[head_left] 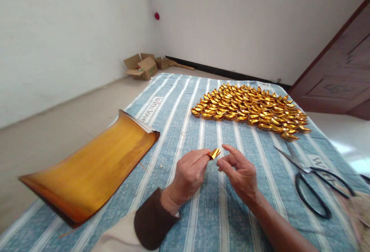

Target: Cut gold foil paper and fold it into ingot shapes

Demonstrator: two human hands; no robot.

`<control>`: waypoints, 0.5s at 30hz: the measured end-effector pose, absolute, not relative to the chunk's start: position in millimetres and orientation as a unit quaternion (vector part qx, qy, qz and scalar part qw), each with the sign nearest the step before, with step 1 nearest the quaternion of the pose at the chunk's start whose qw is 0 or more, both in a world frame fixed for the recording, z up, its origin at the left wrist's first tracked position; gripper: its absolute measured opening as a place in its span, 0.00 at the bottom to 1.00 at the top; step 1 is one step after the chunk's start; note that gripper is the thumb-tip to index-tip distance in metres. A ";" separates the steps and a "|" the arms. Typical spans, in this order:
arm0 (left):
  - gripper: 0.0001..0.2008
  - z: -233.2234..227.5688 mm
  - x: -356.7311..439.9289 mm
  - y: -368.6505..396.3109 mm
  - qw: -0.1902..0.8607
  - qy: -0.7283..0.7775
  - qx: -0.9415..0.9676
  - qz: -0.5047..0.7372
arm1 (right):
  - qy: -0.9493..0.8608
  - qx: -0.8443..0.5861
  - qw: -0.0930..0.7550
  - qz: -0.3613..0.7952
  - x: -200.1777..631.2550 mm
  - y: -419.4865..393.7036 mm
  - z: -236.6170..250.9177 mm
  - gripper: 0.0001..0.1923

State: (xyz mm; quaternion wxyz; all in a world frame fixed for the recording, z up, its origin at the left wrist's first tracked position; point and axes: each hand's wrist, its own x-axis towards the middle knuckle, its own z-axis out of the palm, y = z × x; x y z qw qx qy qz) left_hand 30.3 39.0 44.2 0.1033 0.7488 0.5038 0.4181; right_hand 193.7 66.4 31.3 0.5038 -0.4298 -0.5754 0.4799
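Between thumb and fingers my left hand (pixel 190 171) pinches a small piece of folded gold foil paper (pixel 214 153), whose shiny end sticks out to the right. My right hand (pixel 239 171) is just right of that piece, thumb and index finger apart, with nothing visible in it. Farther up the table lies a broad cluster of folded gold paper ingots (pixel 248 107), packed in rows. A stack of gold foil sheets (pixel 92 163) rests at the left, its ends curling up. To the right of my right hand lie black-handled scissors (pixel 306 171), blades spread.
A blue and white striped cloth (pixel 173 136) covers the table. Beyond its far left corner, open cardboard boxes (pixel 143 67) stand on the floor by the wall. A brown wooden door (pixel 338 67) is at the right. Beige fabric (pixel 354 209) lies at the near right edge.
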 end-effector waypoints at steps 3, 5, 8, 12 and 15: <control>0.13 39.5 30.6 38.2 0.064 0.484 0.785 0.382 | -0.531 -0.418 0.490 0.550 193.3 67.3 31.9 0.21; 0.13 38.0 31.6 38.1 0.060 0.475 0.798 0.367 | -0.491 -0.417 0.477 0.597 191.2 67.7 31.6 0.21; 0.13 37.2 33.0 39.3 0.046 0.472 0.809 0.348 | -0.458 -0.403 0.457 0.647 188.5 68.1 31.8 0.18; 0.13 36.1 34.4 41.5 0.013 0.476 0.805 0.354 | -0.439 -0.385 0.453 0.673 188.2 68.8 32.6 0.16; 0.13 34.1 36.2 41.5 0.012 0.502 0.780 0.374 | -0.433 -0.378 0.458 0.678 189.0 69.2 32.2 0.15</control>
